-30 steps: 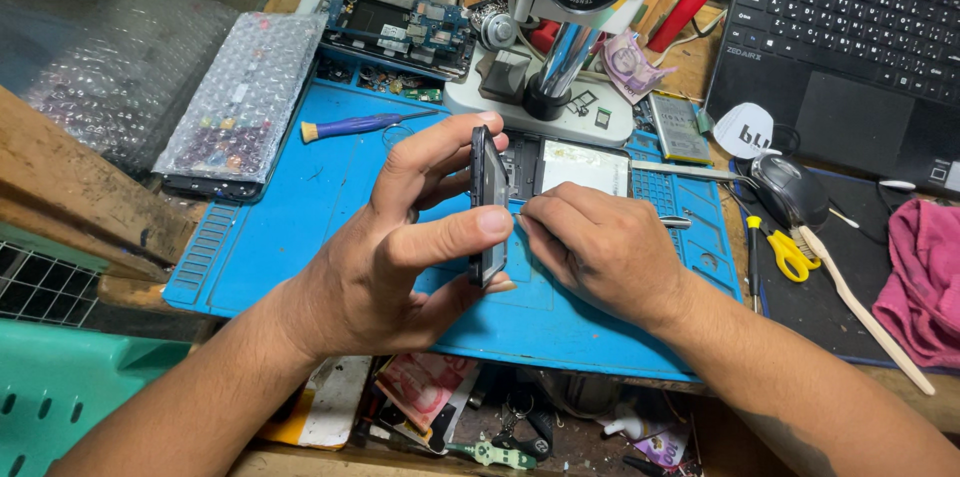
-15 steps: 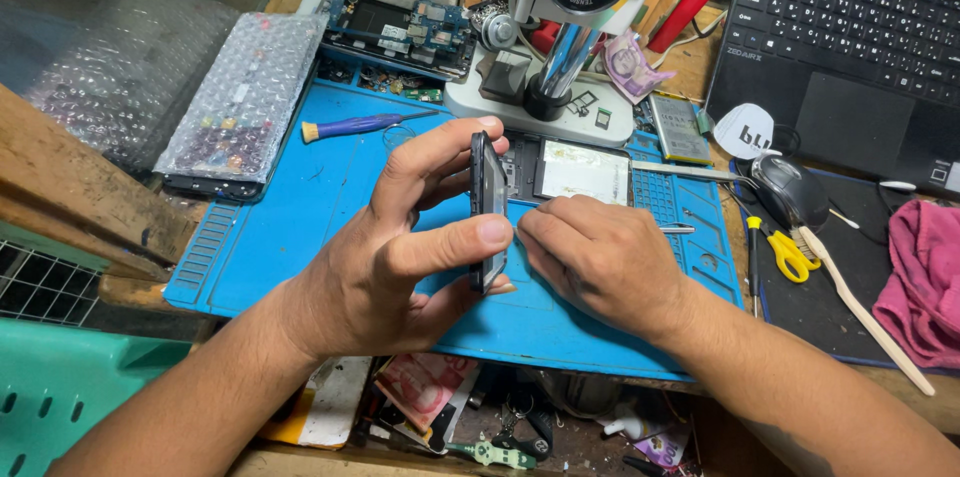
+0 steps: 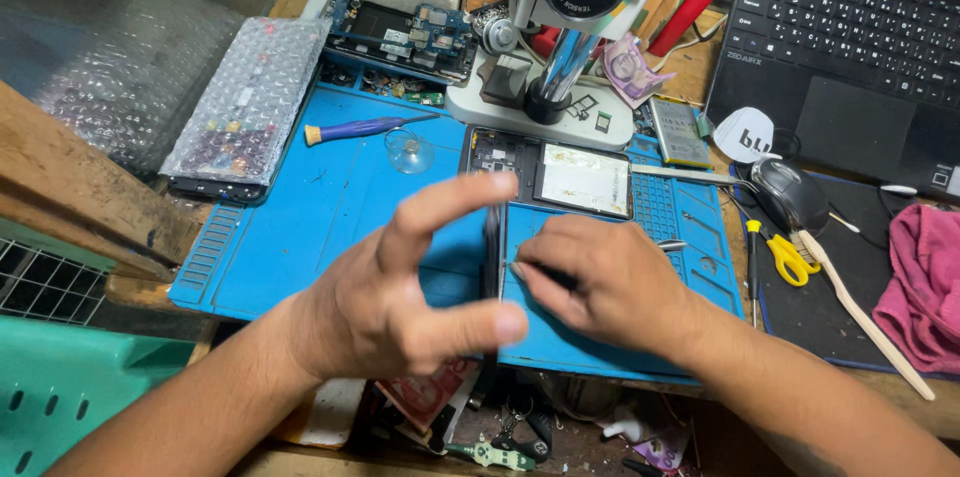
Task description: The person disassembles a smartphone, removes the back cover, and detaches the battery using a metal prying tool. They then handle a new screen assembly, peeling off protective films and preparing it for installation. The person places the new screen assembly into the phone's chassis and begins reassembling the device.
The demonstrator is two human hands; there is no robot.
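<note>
A thin dark phone [image 3: 491, 252] is held on edge over the blue work mat [image 3: 330, 207], near the mat's front middle, seen almost edge-on from above. The left hand [image 3: 400, 302] is brought in from the lower left with the wrist bent slightly back; its index finger is stretched over the top of the phone and its thumb is pressed at the phone's near end, so that the device is clamped between the two while the remaining fingers are curled loosely beneath. The right hand [image 3: 600, 282] is laid low on the mat just to the right of the phone, its knuckles upward and its fingers drawn together in a pinch on a slim metal tool [image 3: 672, 245], whose tip is set against the phone's edge. Behind the hands an opened phone body [image 3: 560, 172] is seen lying flat on the mat, beside the microscope base [image 3: 545, 102]. A blue-handled screwdriver [image 3: 360, 127] is placed well apart, at the mat's far left.
</note>
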